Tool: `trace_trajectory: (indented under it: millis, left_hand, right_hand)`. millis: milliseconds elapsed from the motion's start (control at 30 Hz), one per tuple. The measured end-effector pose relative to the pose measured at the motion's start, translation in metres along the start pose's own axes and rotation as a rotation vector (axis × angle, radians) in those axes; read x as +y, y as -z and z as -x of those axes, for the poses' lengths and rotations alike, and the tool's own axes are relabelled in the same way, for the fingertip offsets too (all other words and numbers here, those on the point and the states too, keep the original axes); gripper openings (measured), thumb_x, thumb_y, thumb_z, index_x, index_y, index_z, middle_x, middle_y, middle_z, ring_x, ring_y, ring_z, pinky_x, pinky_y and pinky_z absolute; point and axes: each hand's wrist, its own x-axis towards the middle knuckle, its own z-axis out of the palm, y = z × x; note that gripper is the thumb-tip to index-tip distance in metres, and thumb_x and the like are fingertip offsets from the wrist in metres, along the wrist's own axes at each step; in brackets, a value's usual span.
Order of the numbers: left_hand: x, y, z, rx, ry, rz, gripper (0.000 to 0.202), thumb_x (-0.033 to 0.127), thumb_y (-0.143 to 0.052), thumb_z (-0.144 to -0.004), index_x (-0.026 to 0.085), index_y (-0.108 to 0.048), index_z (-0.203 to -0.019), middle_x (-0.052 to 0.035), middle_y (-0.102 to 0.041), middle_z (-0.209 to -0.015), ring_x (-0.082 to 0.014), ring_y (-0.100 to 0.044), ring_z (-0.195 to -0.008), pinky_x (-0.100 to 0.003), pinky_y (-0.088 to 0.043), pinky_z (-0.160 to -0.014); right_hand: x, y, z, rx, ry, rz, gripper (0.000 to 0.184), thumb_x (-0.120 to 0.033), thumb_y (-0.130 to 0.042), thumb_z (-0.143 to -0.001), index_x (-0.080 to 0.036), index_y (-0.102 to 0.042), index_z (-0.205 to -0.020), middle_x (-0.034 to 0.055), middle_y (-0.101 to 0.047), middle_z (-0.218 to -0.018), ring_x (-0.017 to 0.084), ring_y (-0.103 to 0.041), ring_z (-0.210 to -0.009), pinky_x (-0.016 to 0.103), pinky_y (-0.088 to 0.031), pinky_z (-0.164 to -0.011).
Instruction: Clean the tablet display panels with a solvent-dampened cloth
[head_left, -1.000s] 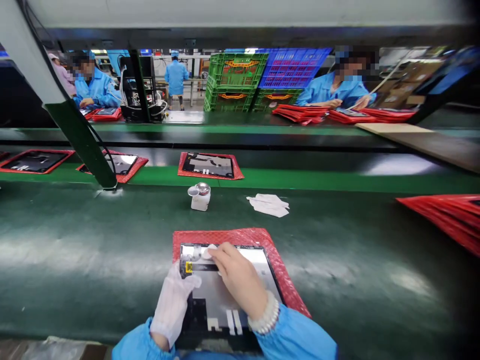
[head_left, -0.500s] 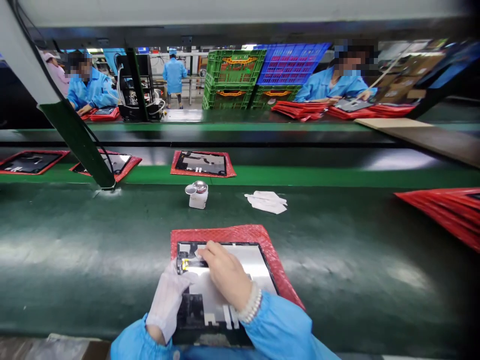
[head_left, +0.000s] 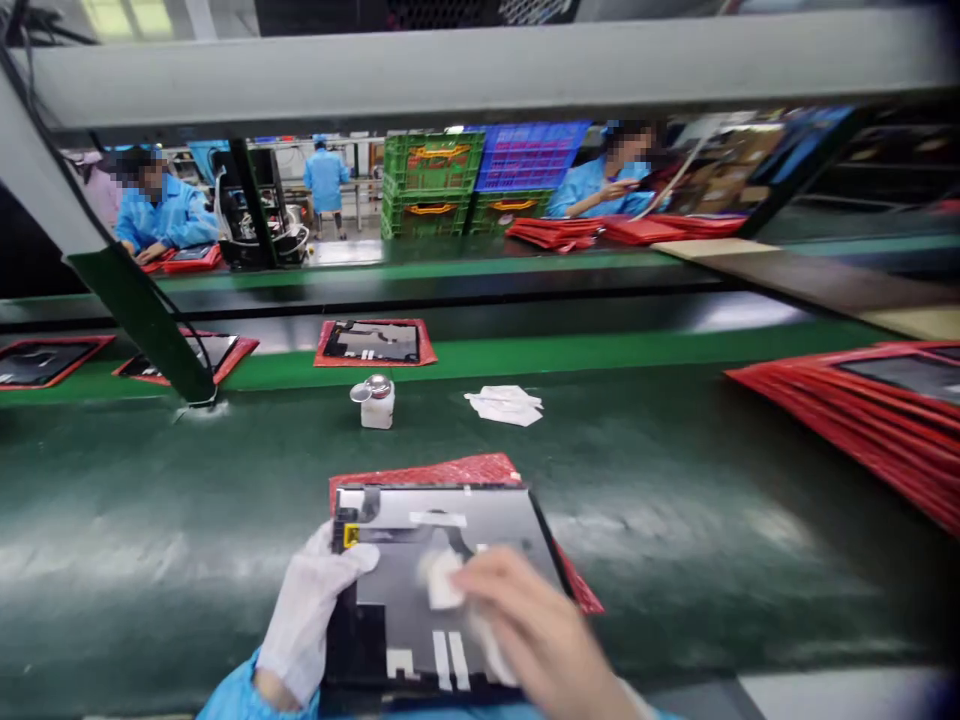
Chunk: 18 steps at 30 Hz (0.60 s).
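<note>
A flat grey and black panel (head_left: pixel 442 570) lies on a red bubble-wrap bag (head_left: pixel 450 470) on the dark green bench in front of me. My left hand (head_left: pixel 307 610), in a white glove, grips the panel's left edge near a yellow tag (head_left: pixel 350 536). My bare right hand (head_left: pixel 540 630) is blurred by motion over the panel's lower right part, with a small white wipe (head_left: pixel 442 580) pinched at its fingertips.
A small white bottle (head_left: pixel 376 402) with a metal cap and a crumpled white cloth (head_left: pixel 506 405) lie beyond the panel. A stack of red bags (head_left: pixel 862 410) lies at the right. More panels on red bags (head_left: pixel 373 343) ride the green conveyor. Workers in blue sit opposite.
My right hand has drawn back from the panel's top left corner toward its lower right, taking the white wipe with it. The panel's near edge looks lifted; the view has tilted up.
</note>
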Motion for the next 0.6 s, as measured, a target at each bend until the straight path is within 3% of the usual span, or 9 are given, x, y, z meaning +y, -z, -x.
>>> trace_trajectory:
  millis: [133,167,233,333,367,433,500,600]
  left_hand:
    - [0.010,-0.005,-0.003,0.279,-0.266,-0.168,0.045,0.034,-0.072,-0.068,0.019,-0.059,-0.108,-0.0036,-0.070,-0.104,-0.0206,-0.065,-0.096,-0.029,-0.051,-0.084]
    - [0.004,-0.005,-0.007,0.295,-0.324,-0.187,0.042,0.035,-0.072,-0.067,0.018,-0.062,-0.104,-0.0046,-0.072,-0.100,-0.0215,-0.066,-0.093,-0.031,-0.052,-0.083]
    - [-0.014,-0.003,-0.015,0.180,-0.419,-0.212,0.029,0.037,-0.067,-0.070,0.018,-0.068,-0.092,-0.0067,-0.074,-0.093,-0.0237,-0.068,-0.089,-0.035,-0.053,-0.082]
    - [-0.039,0.006,-0.021,-0.070,-0.480,-0.300,0.019,0.034,-0.060,-0.076,0.021,-0.074,-0.081,-0.0074,-0.073,-0.097,-0.0259,-0.066,-0.096,-0.040,-0.051,-0.089]
    - [-0.043,0.008,-0.020,-0.066,-0.504,-0.347,0.016,0.031,-0.061,-0.075,0.022,-0.074,-0.078,-0.0067,-0.072,-0.103,-0.0265,-0.062,-0.105,-0.041,-0.047,-0.096]
    - [-0.042,0.012,-0.013,0.075,-0.552,-0.425,0.016,0.025,-0.064,-0.072,0.023,-0.073,-0.085,-0.0046,-0.063,-0.122,-0.0266,-0.047,-0.124,-0.042,-0.033,-0.109]
    - [-0.032,0.012,-0.005,0.162,-0.498,-0.464,0.031,0.021,-0.064,-0.071,0.024,-0.069,-0.101,-0.0040,-0.054,-0.133,-0.0250,-0.038,-0.131,-0.040,-0.028,-0.111]
    - [-0.018,0.008,0.005,0.043,-0.274,-0.473,0.044,0.013,-0.071,-0.056,0.023,-0.070,-0.099,-0.0079,-0.067,-0.114,-0.0260,-0.059,-0.110,-0.032,-0.045,-0.096]
  right_hand:
    - [0.004,0.059,0.001,0.805,-0.253,-0.151,0.011,-0.030,-0.065,-0.079,-0.022,-0.066,-0.087,0.0049,-0.061,-0.091,0.014,-0.057,-0.073,0.021,-0.046,-0.056]
    - [0.010,0.067,0.000,0.921,-0.314,-0.220,0.016,-0.032,-0.068,-0.077,-0.022,-0.066,-0.088,0.0044,-0.061,-0.092,0.013,-0.056,-0.072,0.020,-0.045,-0.054]
    - [0.026,0.073,-0.003,1.004,-0.379,-0.321,0.026,-0.037,-0.071,-0.073,-0.021,-0.066,-0.092,0.0044,-0.062,-0.092,0.012,-0.056,-0.070,0.019,-0.045,-0.054]
    - [0.053,0.061,-0.004,0.858,-0.387,-0.239,0.031,-0.043,-0.067,-0.075,-0.019,-0.065,-0.095,0.0072,-0.064,-0.096,0.016,-0.059,-0.076,0.027,-0.049,-0.062]
    - [0.062,0.054,-0.003,0.773,-0.363,-0.151,0.030,-0.043,-0.063,-0.077,-0.019,-0.065,-0.095,0.0078,-0.064,-0.096,0.019,-0.060,-0.079,0.030,-0.050,-0.067]
    - [0.080,0.040,0.000,0.542,-0.284,0.046,0.026,-0.041,-0.056,-0.082,-0.020,-0.066,-0.093,0.0076,-0.064,-0.095,0.021,-0.061,-0.085,0.034,-0.049,-0.076]
    - [0.098,0.028,0.002,0.315,-0.225,0.226,0.025,-0.035,-0.046,-0.087,-0.021,-0.066,-0.092,0.0069,-0.062,-0.091,0.020,-0.061,-0.085,0.033,-0.049,-0.079]
    - [0.116,0.014,-0.003,0.149,-0.267,0.499,0.031,-0.026,-0.034,-0.090,-0.020,-0.064,-0.097,0.0073,-0.059,-0.091,0.019,-0.061,-0.076,0.030,-0.049,-0.070]
